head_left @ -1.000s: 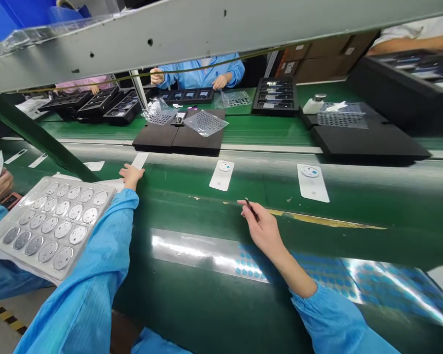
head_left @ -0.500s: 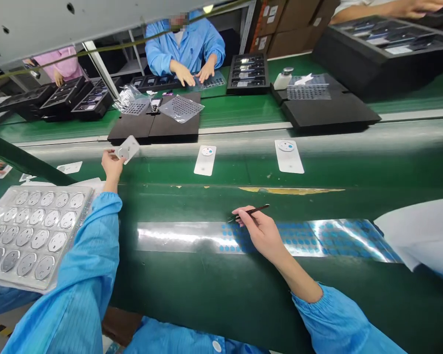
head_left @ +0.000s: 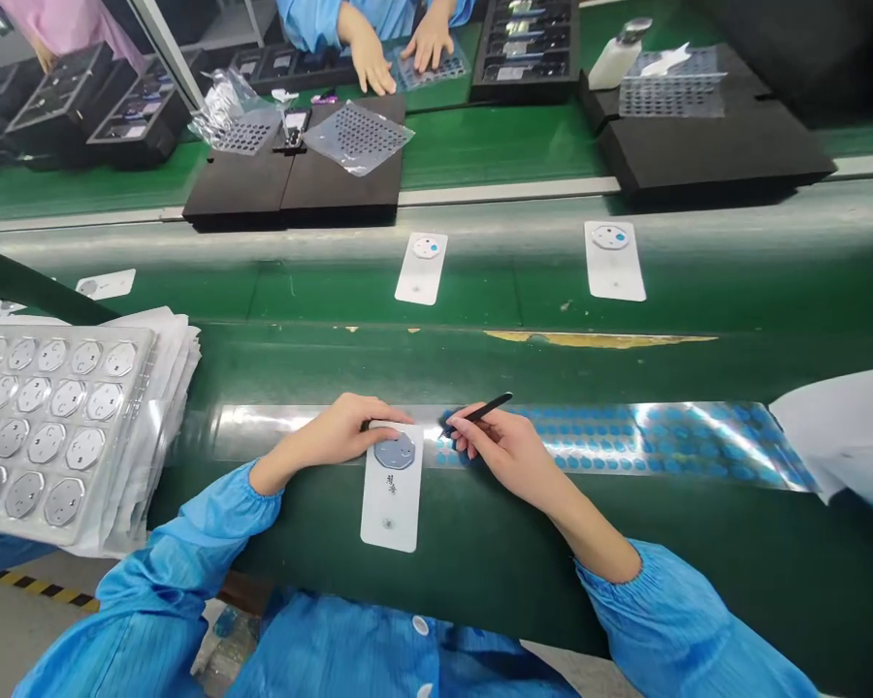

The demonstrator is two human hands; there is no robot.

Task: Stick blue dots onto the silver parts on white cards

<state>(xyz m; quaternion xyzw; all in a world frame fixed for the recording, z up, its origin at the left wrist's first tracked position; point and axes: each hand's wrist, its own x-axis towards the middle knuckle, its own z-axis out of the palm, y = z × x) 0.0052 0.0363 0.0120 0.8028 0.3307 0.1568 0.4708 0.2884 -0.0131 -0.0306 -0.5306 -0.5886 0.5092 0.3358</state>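
My left hand (head_left: pixel 345 431) is closed on the top of a white card (head_left: pixel 391 514), its thumb beside a grey octagonal disc (head_left: pixel 395 452) set in the card. The card lies over the near edge of a clear strip. Just to the right, my right hand (head_left: pixel 499 448) pinches black tweezers (head_left: pixel 489 405), their tips pointing down-left, close to the strip. Rows of round blue stickers (head_left: pixel 603 441) cover the strip's right part. Part of the stickers is hidden under my right hand.
A clear tray of discs (head_left: pixel 48 441) rests on stacked sheets at left. Two white cards with discs (head_left: pixel 422 276) (head_left: pixel 615 271) lie on the green belt ahead. Black foam blocks (head_left: pixel 349 189) stand beyond. Across the line, another person's hands (head_left: pixel 368 53) work. A white sheet (head_left: pixel 848 427) is at right.
My left hand has brought the white card from the far belt back toward me, down beside my right hand. The right hand stays near the strip with the tweezers. The view has tilted down.
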